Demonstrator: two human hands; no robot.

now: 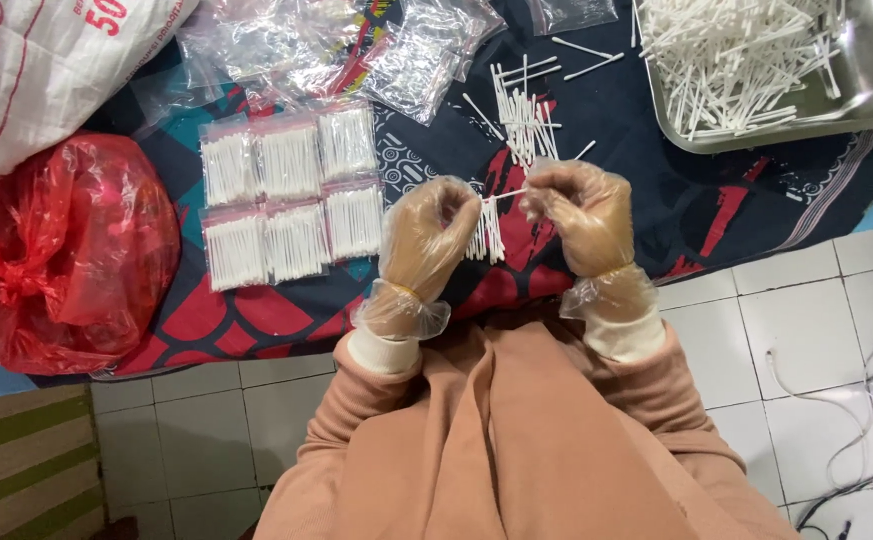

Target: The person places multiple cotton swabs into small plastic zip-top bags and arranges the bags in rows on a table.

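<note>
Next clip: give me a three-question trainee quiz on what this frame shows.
1. True or false: the filled clear packets of white swabs lie in two rows of three.
2. What holds the big loose heap of white swabs: A) red plastic bag, B) shiny metal tray, C) white sack?
3. What do the gloved left hand and right hand hold between them?

Key: 1 true; 2 B; 3 a bundle of white swabs.

gloves (427, 235) clear glossy plastic | tray (872, 85) shiny metal | bag (57, 250) glossy red
</note>
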